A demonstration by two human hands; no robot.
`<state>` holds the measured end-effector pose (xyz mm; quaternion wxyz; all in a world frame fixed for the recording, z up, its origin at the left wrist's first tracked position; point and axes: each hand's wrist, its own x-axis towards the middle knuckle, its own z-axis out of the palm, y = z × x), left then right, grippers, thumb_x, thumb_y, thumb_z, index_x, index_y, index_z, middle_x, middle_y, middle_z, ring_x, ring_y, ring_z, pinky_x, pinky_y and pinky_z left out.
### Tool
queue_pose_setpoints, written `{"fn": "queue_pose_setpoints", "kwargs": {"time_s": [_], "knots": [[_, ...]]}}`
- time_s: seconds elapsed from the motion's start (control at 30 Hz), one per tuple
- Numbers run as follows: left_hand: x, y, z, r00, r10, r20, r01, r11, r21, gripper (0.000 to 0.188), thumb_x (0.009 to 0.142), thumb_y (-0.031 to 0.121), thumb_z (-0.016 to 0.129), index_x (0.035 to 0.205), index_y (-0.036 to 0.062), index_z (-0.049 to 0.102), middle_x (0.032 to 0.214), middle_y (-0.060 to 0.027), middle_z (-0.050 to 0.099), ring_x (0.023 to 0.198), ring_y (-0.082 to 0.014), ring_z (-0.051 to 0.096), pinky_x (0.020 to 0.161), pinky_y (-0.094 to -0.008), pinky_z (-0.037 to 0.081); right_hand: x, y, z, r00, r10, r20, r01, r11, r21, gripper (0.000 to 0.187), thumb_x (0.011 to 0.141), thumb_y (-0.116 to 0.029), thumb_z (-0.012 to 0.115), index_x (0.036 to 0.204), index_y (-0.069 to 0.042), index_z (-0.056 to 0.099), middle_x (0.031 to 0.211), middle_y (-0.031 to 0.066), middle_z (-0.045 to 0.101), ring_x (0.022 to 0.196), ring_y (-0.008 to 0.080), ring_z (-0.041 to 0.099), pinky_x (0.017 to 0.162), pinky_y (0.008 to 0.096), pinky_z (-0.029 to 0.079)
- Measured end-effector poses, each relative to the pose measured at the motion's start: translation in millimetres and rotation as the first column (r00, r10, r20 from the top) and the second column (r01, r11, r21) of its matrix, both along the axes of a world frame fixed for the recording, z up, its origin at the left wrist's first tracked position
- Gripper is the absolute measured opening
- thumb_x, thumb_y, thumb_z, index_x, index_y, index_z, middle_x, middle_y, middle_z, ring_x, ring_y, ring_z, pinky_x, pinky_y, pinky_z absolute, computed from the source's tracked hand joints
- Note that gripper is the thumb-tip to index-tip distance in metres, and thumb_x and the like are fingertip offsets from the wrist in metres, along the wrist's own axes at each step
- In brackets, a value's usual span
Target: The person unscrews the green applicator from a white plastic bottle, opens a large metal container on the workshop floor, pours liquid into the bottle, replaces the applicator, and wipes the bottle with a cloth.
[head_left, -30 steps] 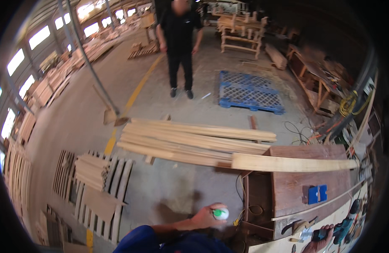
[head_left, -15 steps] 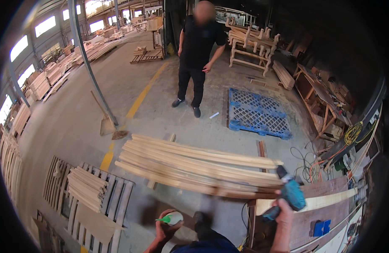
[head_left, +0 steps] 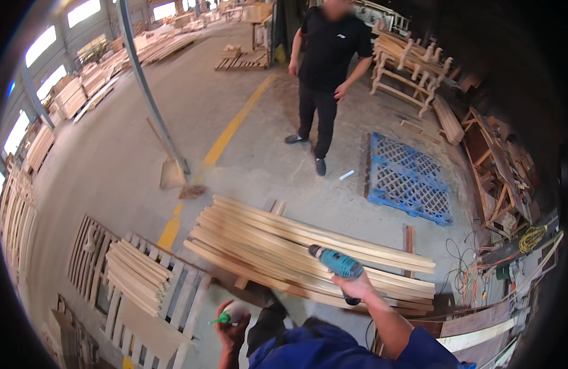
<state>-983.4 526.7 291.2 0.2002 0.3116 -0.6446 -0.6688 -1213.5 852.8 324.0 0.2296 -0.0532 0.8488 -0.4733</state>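
My right hand (head_left: 356,285) is closed round the grip of a teal and black cordless drill (head_left: 340,263), whose nose points to the far left. The drill hangs above a row of long pale wooden strips (head_left: 265,243) laid side by side. Lower left, my left hand (head_left: 231,329) wraps a whitish squeeze bottle (head_left: 237,312) with a green nozzle tip, tilted so the tip points left. Both my forearms come in from the lower edge.
Left of me, curved wooden pieces (head_left: 139,270) lie on a slatted pallet (head_left: 191,289). A person (head_left: 327,80) in black stands ahead, near a blue plastic pallet (head_left: 409,178). A grey post (head_left: 150,92) rises at left with a dustpan (head_left: 172,174) beside it. Cables (head_left: 465,270) lie at right.
My right hand has carried the drill leftward, from beside the bench to over the wooden strips. The left hand with the bottle has shifted slightly left and down. The view has turned.
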Motion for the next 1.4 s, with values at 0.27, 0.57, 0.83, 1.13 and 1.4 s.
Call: {"fn": "queue_pose_setpoints", "kwargs": {"time_s": [0.27,0.57,0.83,1.13,1.4], "knots": [[-129,-103,40,0.999,-0.043,-0.003,0.042,0.985,-0.168,0.064,0.072,-0.002,0.085,0.130,0.0063,0.060,0.109,-0.0097,0.067,0.094,-0.0194,0.069,0.083,-0.0325,0.059,-105,-36,-8,0.926,-0.376,0.042,0.378,0.924,-0.056,0.019,0.083,0.001,0.069,0.102,-0.003,0.070,0.088,0.0029,0.070,0.068,0.0128,0.065,0.061,0.0296,0.054],[-279,-140,13,0.998,-0.047,0.029,0.051,0.983,-0.178,0.067,0.071,0.011,0.093,0.129,0.0063,0.061,0.113,-0.0113,0.066,0.098,-0.0211,0.068,0.084,-0.0350,0.059,-238,-44,-65,0.876,-0.462,0.137,0.465,0.885,0.008,0.009,0.081,-0.003,0.070,0.090,-0.003,0.069,0.078,0.0037,0.068,0.061,0.0142,0.062,0.056,0.0331,0.050],[-515,-155,-71,0.990,0.131,0.057,-0.128,0.991,-0.046,0.068,0.072,0.010,0.093,0.131,0.0056,0.059,0.108,-0.0100,0.069,0.096,-0.0208,0.070,0.083,-0.0345,0.061,-536,-86,-191,0.957,-0.099,0.272,0.022,0.962,0.273,0.017,0.081,-0.021,0.072,0.092,-0.009,0.073,0.081,0.0042,0.072,0.066,0.0158,0.067,0.068,0.0354,0.054],[-897,-166,28,0.997,0.038,0.063,-0.047,0.989,0.140,0.062,0.080,0.009,0.089,0.134,0.0021,0.058,0.114,-0.0119,0.071,0.103,-0.0203,0.071,0.089,-0.0334,0.060,-843,-227,-115,0.857,0.047,0.514,0.158,0.924,-0.349,0.036,0.088,-0.008,0.069,0.123,-0.003,0.065,0.112,0.0107,0.071,0.087,0.0206,0.072,0.076,0.0345,0.058],[-1047,-235,104,0.941,0.190,-0.280,-0.107,0.952,0.285,0.060,0.083,0.009,0.085,0.134,-0.0037,0.057,0.116,-0.0127,0.072,0.106,-0.0180,0.070,0.092,-0.0330,0.058,-948,-413,32,0.734,0.464,0.497,0.199,0.553,-0.809,0.059,0.106,-0.035,0.058,0.151,-0.004,0.037,0.141,0.0235,0.058,0.120,0.0356,0.066,0.099,0.0453,0.058]]}}
